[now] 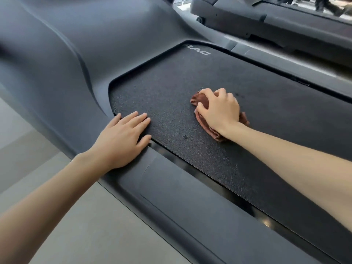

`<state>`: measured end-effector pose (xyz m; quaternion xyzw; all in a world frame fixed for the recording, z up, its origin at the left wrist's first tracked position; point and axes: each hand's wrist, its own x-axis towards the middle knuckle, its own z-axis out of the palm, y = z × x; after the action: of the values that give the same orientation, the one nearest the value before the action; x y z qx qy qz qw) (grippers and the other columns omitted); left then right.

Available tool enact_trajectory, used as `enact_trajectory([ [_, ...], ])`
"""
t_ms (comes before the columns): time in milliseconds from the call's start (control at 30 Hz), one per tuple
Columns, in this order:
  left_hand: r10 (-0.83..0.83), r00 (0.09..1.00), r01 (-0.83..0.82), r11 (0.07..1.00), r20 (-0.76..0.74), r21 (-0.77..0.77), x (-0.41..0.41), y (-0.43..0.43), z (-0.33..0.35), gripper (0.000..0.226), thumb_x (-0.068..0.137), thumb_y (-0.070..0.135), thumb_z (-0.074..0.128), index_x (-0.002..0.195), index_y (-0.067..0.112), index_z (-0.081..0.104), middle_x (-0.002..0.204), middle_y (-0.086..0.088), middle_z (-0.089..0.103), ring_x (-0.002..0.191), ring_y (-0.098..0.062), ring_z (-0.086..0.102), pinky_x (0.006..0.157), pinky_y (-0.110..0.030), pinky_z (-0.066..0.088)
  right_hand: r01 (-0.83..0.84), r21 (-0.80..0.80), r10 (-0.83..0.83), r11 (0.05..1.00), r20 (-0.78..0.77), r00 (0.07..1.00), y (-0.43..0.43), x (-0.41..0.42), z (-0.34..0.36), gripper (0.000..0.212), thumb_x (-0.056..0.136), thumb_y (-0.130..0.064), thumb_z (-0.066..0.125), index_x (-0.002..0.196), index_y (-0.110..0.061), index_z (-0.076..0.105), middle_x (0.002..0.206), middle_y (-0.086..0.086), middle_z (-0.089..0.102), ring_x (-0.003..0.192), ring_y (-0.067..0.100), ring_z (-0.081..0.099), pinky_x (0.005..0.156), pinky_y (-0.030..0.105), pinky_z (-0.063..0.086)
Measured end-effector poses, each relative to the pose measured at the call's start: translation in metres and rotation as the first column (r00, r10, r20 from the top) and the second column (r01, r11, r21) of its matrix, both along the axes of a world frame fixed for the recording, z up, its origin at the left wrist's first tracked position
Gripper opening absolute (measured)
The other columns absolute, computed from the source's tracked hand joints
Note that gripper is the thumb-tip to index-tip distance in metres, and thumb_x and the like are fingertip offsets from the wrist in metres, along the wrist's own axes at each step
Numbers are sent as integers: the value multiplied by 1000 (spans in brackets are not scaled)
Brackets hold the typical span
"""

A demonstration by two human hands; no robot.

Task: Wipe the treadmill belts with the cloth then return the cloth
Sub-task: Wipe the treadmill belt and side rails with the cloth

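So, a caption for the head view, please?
The right hand grips a brown cloth on the treadmill belt while the left hand rests flat at its edge.

cloth (203,119) on treadmill belt (266,115) under right hand (219,109), left hand (122,138) on belt's left edge

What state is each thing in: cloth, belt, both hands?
cloth, bunched up, pressed on the belt under the right hand
belt, a few dark spots near the cloth
right hand, fingers curled over the cloth
left hand, flat, fingers straight, resting on the belt's edge
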<state>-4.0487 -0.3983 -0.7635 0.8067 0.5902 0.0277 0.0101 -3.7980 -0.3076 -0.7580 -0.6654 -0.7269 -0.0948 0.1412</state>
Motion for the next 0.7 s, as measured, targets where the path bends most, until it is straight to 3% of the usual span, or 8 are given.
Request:
enact_trajectory([
  [67, 0, 999, 1, 999, -41, 46, -16, -3, 4, 60, 95, 51, 10, 147, 23, 24, 155, 9, 19, 144, -9, 8, 118, -37, 2, -215, 20, 215, 976, 2, 977, -25, -15, -1, 39, 87, -46, 51, 123, -31, 54, 111, 10, 55, 96, 33, 52, 85, 37, 41],
  [167, 42, 997, -34, 993, -62, 117, -44, -13, 11, 72, 88, 52, 7, 140, 16, 40, 148, 1, 36, 142, -16, 21, 117, -42, 7, -534, 75, 537, 842, -18, 844, -68, -34, -6, 39, 80, -43, 53, 115, -30, 63, 103, 7, 58, 85, 29, 53, 78, 38, 44],
  [300, 163, 986, -160, 979, -15, 127, -79, -17, 10, 67, 89, 51, 15, 141, 15, 39, 149, 1, 35, 141, -18, 22, 116, -43, 7, -698, 34, 699, 715, -8, 715, -53, -33, 0, 41, 79, -47, 52, 115, -30, 65, 102, 5, 60, 82, 26, 53, 75, 36, 47],
  [367, 189, 981, -194, 975, 48, 112, -85, -18, 6, 63, 91, 48, 19, 143, 18, 34, 151, 5, 29, 143, -14, 16, 116, -38, 3, -670, 35, 670, 741, 30, 742, -26, -34, 1, 40, 82, -46, 53, 117, -30, 64, 103, 6, 60, 83, 27, 54, 76, 37, 48],
  [467, 190, 978, -199, 973, 91, 116, -84, -19, 3, 60, 91, 46, 20, 144, 20, 32, 152, 8, 26, 143, -11, 12, 116, -36, 0, -408, 42, 409, 912, -38, 912, 17, -49, 2, 38, 85, -45, 55, 121, -32, 59, 110, 8, 56, 95, 33, 53, 85, 40, 45],
  [567, 199, 973, -214, 969, 120, 122, -82, -20, 2, 60, 91, 45, 20, 144, 20, 32, 153, 8, 25, 143, -11, 10, 117, -35, -1, -182, 5, 182, 983, -90, 979, 28, -73, 0, 38, 86, -45, 51, 122, -32, 54, 117, 12, 52, 102, 36, 49, 90, 40, 38],
  [633, 203, 971, -219, 968, 124, 125, -81, -21, 0, 60, 91, 45, 19, 145, 21, 31, 153, 8, 23, 144, -10, 9, 116, -34, -3, -208, 23, 209, 978, -72, 975, 13, -83, -3, 38, 86, -45, 51, 122, -32, 54, 117, 12, 51, 100, 35, 48, 89, 40, 38],
  [700, 205, 972, -219, 968, 118, 120, -82, -22, -1, 58, 93, 46, 19, 146, 23, 28, 154, 10, 20, 144, -9, 6, 116, -31, -6, -337, 46, 339, 941, -52, 939, -14, -86, -5, 39, 84, -45, 54, 121, -33, 56, 112, 10, 53, 95, 33, 49, 85, 39, 39],
])
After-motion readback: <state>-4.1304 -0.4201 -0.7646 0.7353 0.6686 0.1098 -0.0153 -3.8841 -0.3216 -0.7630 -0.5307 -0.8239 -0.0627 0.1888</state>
